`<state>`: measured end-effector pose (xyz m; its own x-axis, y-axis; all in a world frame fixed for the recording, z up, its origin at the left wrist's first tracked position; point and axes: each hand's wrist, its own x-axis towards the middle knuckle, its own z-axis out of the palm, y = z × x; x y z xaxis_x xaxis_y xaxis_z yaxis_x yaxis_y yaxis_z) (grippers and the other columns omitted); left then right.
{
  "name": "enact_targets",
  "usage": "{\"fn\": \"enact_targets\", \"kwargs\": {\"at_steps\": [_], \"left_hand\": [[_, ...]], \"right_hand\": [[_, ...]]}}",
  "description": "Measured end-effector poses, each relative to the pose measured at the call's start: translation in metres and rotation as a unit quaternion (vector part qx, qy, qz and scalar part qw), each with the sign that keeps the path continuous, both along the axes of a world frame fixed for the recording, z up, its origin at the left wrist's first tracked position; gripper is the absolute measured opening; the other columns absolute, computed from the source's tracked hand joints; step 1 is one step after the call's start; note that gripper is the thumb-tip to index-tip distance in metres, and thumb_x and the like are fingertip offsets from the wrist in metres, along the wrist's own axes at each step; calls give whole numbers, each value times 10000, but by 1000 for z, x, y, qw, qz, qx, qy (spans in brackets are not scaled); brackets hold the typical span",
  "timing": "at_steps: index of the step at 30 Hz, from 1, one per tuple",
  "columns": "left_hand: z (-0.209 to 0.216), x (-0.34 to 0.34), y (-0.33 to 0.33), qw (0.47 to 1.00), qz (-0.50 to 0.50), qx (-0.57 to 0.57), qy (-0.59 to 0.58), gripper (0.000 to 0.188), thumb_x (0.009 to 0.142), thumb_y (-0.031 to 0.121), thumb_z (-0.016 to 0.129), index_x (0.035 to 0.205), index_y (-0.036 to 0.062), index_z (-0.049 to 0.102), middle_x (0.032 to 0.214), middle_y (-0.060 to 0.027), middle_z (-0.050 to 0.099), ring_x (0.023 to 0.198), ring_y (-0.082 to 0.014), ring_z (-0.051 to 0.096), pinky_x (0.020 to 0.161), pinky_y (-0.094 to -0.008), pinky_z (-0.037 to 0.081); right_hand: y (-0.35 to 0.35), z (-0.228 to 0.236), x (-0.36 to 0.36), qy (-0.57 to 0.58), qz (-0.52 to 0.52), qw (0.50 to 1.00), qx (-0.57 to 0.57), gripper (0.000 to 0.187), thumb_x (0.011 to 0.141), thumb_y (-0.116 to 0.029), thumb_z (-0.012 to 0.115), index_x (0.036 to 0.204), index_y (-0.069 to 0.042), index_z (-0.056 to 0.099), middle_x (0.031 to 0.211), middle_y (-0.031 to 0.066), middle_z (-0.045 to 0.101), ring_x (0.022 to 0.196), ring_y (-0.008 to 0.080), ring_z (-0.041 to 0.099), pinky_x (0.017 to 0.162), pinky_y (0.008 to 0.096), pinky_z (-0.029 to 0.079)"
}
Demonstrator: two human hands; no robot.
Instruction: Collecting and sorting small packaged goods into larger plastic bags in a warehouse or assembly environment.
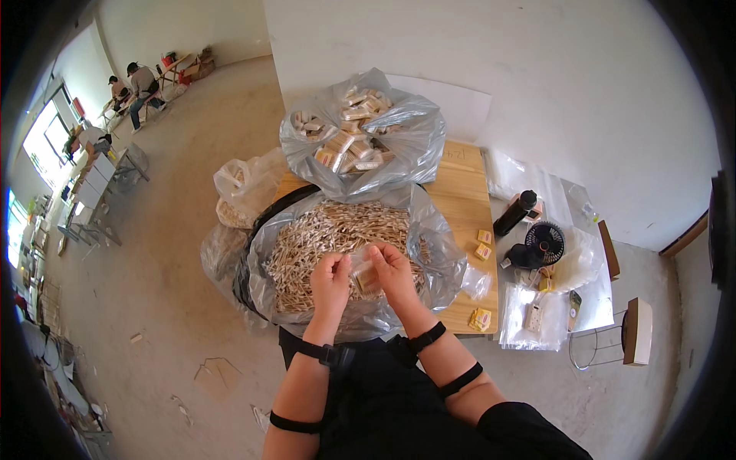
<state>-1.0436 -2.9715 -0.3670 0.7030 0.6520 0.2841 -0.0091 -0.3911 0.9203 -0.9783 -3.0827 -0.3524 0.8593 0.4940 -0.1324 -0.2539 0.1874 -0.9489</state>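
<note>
Between my two hands is a small clear plastic bag (366, 280) with cotton swabs and a bit of yellow in it. My left hand (330, 285) pinches its left upper edge, and my right hand (393, 276) grips it at the upper right. Both hands are above a big heap of loose cotton swabs (330, 230), which lies in a round black-rimmed container lined with a grey plastic bag (433, 264). Behind it, a second grey plastic bag (418, 126) stands open, full of packed swab bags (354, 146).
Small yellow cards (481, 319) lie on the wooden table (468, 199) to the right. Beyond them a side table holds a black bottle (516, 213), a small black fan (545, 242) and clear plastic sheets (521, 330). A stool (638, 331) stands far right. People (142, 86) sit at the far left.
</note>
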Motion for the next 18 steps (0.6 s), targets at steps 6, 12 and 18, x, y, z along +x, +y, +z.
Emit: {"fn": "enact_targets", "kwargs": {"at_steps": [6,12,18], "left_hand": [[-12,-2,5,997,41,-41,-41,135,901,138,511,849,13,507,664,-66,555,566,-121,506,550,-257,413],[-14,-12,-5,959,-2,-277,-56,163,927,177,477,842,39,493,717,-36,565,618,-89,494,586,-234,410],[0,-17,2,952,-34,-302,-18,231,905,256,527,814,46,498,709,-18,551,627,-70,480,558,-224,391]], "right_hand": [[-6,-46,-3,168,34,984,50,396,921,-435,426,1107,-88,465,936,57,564,888,163,549,707,346,496],[5,-35,-14,304,27,943,131,394,911,-461,430,1040,-91,473,802,50,557,674,178,560,569,319,471],[5,-62,7,69,-66,995,-18,300,917,-336,488,819,-59,549,610,10,537,519,123,490,483,270,390]]}}
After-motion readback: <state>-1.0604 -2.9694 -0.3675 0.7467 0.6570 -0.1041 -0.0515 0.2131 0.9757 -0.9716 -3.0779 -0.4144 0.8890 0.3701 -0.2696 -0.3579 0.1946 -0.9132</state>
